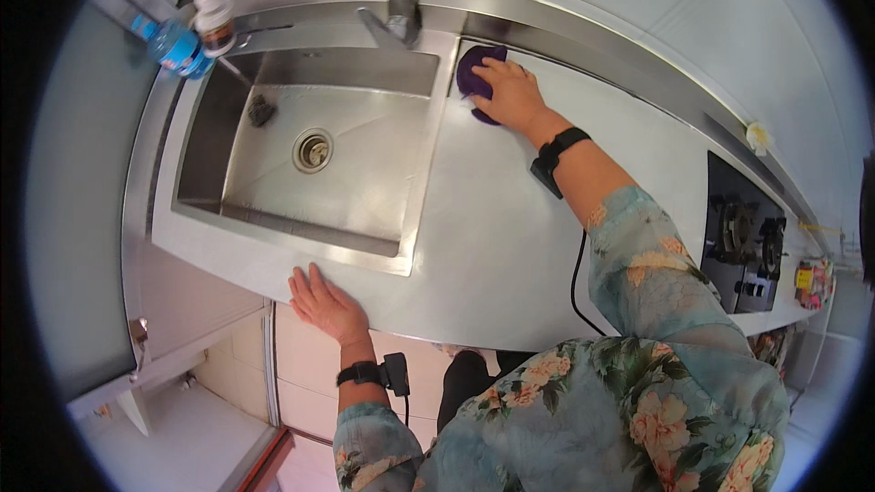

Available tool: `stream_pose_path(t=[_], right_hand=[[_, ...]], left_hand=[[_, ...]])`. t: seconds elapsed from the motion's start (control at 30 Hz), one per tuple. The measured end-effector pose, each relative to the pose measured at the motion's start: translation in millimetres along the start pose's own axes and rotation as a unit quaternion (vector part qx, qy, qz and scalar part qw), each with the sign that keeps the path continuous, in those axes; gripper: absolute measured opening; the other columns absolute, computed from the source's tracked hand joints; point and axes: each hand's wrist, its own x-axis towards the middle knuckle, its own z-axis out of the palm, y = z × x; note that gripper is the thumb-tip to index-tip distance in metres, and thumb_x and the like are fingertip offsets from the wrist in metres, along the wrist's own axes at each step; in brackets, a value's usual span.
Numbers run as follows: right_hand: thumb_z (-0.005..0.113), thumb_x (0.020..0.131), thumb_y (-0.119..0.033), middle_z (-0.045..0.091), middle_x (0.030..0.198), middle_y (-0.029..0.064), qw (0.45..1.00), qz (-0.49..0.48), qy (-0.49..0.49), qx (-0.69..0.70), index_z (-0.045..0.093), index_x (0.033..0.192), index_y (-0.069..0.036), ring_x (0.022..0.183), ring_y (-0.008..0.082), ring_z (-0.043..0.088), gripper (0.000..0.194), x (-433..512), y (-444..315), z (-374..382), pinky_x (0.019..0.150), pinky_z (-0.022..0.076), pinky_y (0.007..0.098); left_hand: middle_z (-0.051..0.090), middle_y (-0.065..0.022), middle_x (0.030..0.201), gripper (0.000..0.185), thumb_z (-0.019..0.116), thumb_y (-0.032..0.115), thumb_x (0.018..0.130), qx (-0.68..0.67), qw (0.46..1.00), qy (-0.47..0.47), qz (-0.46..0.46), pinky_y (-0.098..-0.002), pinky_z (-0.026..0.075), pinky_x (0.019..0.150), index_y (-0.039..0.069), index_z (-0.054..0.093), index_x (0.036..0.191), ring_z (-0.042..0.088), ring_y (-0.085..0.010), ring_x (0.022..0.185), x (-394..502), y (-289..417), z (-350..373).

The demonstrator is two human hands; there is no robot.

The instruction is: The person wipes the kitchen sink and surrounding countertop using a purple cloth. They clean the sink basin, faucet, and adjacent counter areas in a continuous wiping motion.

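Observation:
My right hand [511,93] presses a dark purple cloth [475,72] against the light countertop [492,219], in the back corner beside the sink. Part of the cloth shows past my fingers and below my palm. At the front edge of the counter, my left hand [328,305] rests with its fingers spread and nothing in it. Between the two hands lies the rim of the stainless steel sink [420,184]. A strap with a black device is on each wrist.
A grey faucet [403,14] rises behind the sink. In the basin are a drain [314,150] and a dark scouring pad [261,111]. A blue bottle [176,48] and a white bottle [215,24] stand at the back left corner. A black gas hob [742,239] lies at the right.

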Motion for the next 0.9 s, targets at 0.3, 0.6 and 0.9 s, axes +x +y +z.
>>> stream_pose_path(t=[0.3, 0.6, 0.9], right_hand=[[0.069, 0.083, -0.04, 0.056, 0.141, 0.0047, 0.992, 0.112, 0.053, -0.018, 0.066, 0.129, -0.018, 0.134, 0.0278, 0.048, 0.051, -63.7, 138.5, -37.2, 0.111, 0.0363, 0.0463], [0.071, 0.082, -0.044, 0.061, 0.137, 0.0047, 0.955, 0.234, 0.115, -0.141, 0.068, 0.126, -0.019, 0.129, 0.0339, 0.053, 0.051, -150.2, 251.7, -60.1, 0.111, 0.0387, 0.0477], [0.065, 0.086, -0.057, 0.059, 0.14, 0.0167, 0.921, 0.372, 0.043, -0.11, 0.06, 0.138, -0.013, 0.129, 0.0359, 0.055, 0.069, -210.3, 368.7, -91.4, 0.109, 0.0432, 0.044]], left_hand=[[0.042, -0.0147, 0.156, 0.042, 0.043, 0.018, 0.103, 0.008, 0.999, 0.022, 0.027, -0.057, 0.02, 0.118, 0.011, 0.051, 0.144, 0.035, -0.0353, 0.145, -2.3, -10.0, 8.1], [0.044, -0.0151, 0.154, 0.041, 0.039, 0.023, 0.106, 0.005, 0.999, 0.023, 0.045, -0.0555, 0.022, 0.116, 0.011, 0.053, 0.142, 0.039, -0.0356, 0.142, -0.9, -16.6, 9.7], [0.047, -0.0158, 0.151, 0.041, 0.039, 0.021, 0.105, 0.009, 0.996, 0.038, 0.083, -0.0496, 0.03, 0.114, 0.008, 0.056, 0.139, 0.043, -0.0355, 0.139, 0.9, -19.7, 9.3]])
